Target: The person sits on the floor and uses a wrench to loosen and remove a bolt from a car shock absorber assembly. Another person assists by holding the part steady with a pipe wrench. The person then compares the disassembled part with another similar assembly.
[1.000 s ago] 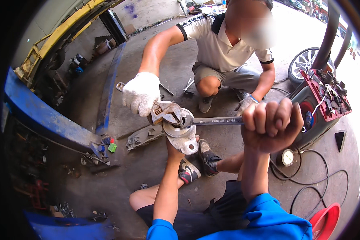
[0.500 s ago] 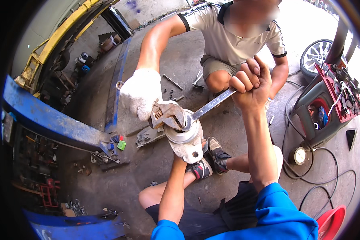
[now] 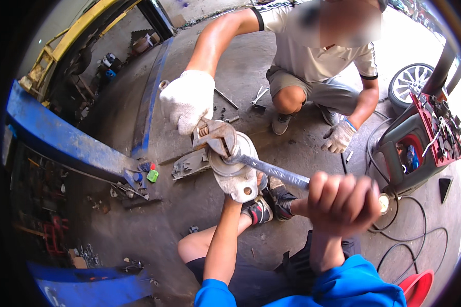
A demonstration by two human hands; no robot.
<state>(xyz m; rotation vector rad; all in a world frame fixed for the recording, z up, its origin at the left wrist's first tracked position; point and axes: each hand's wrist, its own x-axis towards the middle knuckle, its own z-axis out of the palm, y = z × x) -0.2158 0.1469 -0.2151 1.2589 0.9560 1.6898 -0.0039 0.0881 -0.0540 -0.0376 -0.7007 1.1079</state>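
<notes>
Since earlier frame, right hand (image 3: 343,202) swings long steel wrench handle (image 3: 276,174) down toward body, fingers fisted round it. Left hand (image 3: 241,192) props grey round metal hub part (image 3: 235,166) from beneath, grip mostly hidden. Co-worker's white-gloved hand (image 3: 187,100) steadies rusty adjustable wrench (image 3: 215,135). Fastener probably mid-turn, not off.

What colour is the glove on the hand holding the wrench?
The glove is white and a bit dirty; the head view shows it.

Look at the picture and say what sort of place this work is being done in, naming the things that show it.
Most likely a car repair workshop. A blue vehicle lift arm crosses the stained concrete floor, a car wheel stands at the back, and a red tool trolley holds hand tools.
</notes>
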